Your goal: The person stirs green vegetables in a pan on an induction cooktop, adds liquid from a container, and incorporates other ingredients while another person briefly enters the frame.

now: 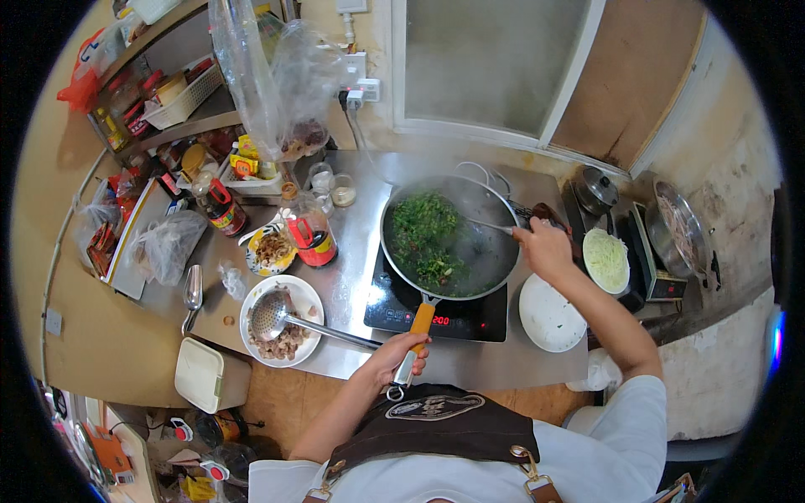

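My left hand (400, 358) is closed around the orange and metal handle (422, 317) of a frying pan. The pan (490, 276) stands on a black induction cooktop (383, 314) and gives off steam. Chopped green leaves (424, 232) lie over its left part. My right hand (546, 250) grips the handle of a metal spatula (484, 224), whose far end reaches into the pan; steam blurs it. To the left, a slotted metal skimmer (270, 316) rests on a white bowl (306, 286) of sliced meat (286, 347).
Right of the cooktop are a white plate (550, 314), a bowl of shredded pale vegetable (605, 261) and a lidded pot (596, 190). Sauce bottles (314, 242), a patterned dish of chopped food (272, 247), a metal scoop (194, 289) and glass jars (344, 190) stand left.
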A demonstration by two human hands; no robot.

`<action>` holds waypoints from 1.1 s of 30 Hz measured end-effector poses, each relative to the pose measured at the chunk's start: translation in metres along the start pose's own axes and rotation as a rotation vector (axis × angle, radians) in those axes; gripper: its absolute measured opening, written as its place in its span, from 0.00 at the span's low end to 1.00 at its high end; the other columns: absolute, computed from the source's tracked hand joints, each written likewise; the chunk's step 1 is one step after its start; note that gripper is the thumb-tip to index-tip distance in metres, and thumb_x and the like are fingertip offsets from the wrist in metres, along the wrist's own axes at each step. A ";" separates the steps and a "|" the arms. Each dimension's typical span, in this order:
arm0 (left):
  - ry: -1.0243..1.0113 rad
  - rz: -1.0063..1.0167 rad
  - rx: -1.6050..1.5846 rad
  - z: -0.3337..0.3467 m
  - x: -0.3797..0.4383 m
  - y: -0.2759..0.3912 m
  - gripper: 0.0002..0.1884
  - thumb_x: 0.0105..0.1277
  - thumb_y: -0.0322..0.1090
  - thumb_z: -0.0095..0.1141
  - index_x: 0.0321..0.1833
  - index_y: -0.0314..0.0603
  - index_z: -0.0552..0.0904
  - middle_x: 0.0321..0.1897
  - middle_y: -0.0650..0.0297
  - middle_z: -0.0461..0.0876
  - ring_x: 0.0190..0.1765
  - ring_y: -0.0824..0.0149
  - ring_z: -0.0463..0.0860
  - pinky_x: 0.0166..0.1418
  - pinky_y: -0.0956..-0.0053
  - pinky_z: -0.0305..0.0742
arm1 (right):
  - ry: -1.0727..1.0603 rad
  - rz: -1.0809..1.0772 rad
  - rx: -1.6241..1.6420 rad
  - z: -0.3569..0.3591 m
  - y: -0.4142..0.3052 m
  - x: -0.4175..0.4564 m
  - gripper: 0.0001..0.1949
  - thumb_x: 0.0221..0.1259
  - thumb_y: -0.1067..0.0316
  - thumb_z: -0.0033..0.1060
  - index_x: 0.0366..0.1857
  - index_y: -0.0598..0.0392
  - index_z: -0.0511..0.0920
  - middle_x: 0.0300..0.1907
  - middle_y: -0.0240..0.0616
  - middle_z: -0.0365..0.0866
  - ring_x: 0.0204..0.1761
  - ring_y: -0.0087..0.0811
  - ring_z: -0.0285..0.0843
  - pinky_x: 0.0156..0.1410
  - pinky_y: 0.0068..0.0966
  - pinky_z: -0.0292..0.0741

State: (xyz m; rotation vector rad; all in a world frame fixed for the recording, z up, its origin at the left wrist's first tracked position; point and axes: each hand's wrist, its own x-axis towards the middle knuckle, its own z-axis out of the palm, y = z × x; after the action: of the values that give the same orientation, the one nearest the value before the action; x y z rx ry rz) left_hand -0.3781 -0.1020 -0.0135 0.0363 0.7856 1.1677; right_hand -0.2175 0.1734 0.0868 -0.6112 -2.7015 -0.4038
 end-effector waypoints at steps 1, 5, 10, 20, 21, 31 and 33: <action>0.008 0.002 -0.009 -0.001 -0.001 -0.001 0.10 0.66 0.37 0.48 0.41 0.38 0.67 0.19 0.64 0.68 0.17 0.73 0.68 0.18 0.80 0.65 | 0.044 -0.128 -0.094 -0.023 -0.005 0.004 0.09 0.48 0.69 0.54 0.33 0.50 0.82 0.27 0.36 0.70 0.33 0.35 0.74 0.32 0.31 0.71; -0.009 0.004 -0.044 -0.001 0.000 -0.003 0.09 0.66 0.36 0.48 0.40 0.38 0.67 0.19 0.64 0.68 0.17 0.73 0.68 0.18 0.79 0.65 | -0.039 -0.214 -0.198 -0.083 0.007 0.008 0.08 0.45 0.69 0.55 0.31 0.48 0.81 0.28 0.36 0.70 0.34 0.34 0.74 0.34 0.30 0.71; 0.001 -0.016 -0.039 0.002 -0.001 -0.001 0.09 0.65 0.36 0.48 0.39 0.39 0.67 0.19 0.64 0.68 0.16 0.73 0.67 0.17 0.79 0.65 | -0.662 -0.028 -0.059 -0.107 0.018 0.008 0.07 0.44 0.65 0.59 0.29 0.49 0.82 0.27 0.43 0.80 0.33 0.42 0.79 0.36 0.37 0.74; 0.008 -0.023 -0.006 0.001 -0.004 0.004 0.08 0.65 0.36 0.48 0.38 0.39 0.67 0.19 0.65 0.68 0.17 0.74 0.68 0.17 0.80 0.65 | -0.662 0.752 0.966 0.018 -0.048 -0.038 0.15 0.60 0.57 0.52 0.43 0.55 0.76 0.30 0.43 0.79 0.28 0.33 0.77 0.33 0.30 0.73; 0.004 -0.022 -0.011 0.000 -0.005 0.004 0.08 0.65 0.36 0.47 0.38 0.38 0.67 0.19 0.64 0.68 0.17 0.74 0.68 0.17 0.80 0.65 | -0.697 0.855 1.128 0.017 -0.045 -0.039 0.15 0.61 0.56 0.50 0.43 0.55 0.75 0.28 0.41 0.78 0.25 0.30 0.75 0.28 0.27 0.72; -0.003 -0.031 -0.008 -0.001 -0.002 0.005 0.08 0.66 0.36 0.47 0.38 0.38 0.68 0.19 0.64 0.68 0.17 0.73 0.67 0.18 0.79 0.65 | -0.916 0.999 1.306 -0.087 0.030 -0.059 0.15 0.66 0.51 0.43 0.43 0.50 0.71 0.21 0.34 0.73 0.15 0.19 0.66 0.15 0.17 0.62; -0.001 -0.028 -0.017 0.001 -0.004 0.005 0.08 0.66 0.36 0.47 0.38 0.39 0.68 0.19 0.64 0.68 0.17 0.73 0.67 0.18 0.79 0.64 | -1.022 0.739 0.867 -0.115 0.039 -0.037 0.16 0.61 0.53 0.52 0.44 0.52 0.73 0.22 0.37 0.75 0.16 0.21 0.69 0.20 0.20 0.68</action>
State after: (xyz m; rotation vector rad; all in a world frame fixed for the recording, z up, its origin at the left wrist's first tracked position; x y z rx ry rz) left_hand -0.3824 -0.1026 -0.0089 0.0113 0.7732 1.1475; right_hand -0.1374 0.1544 0.1838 -1.6878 -2.6765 1.5273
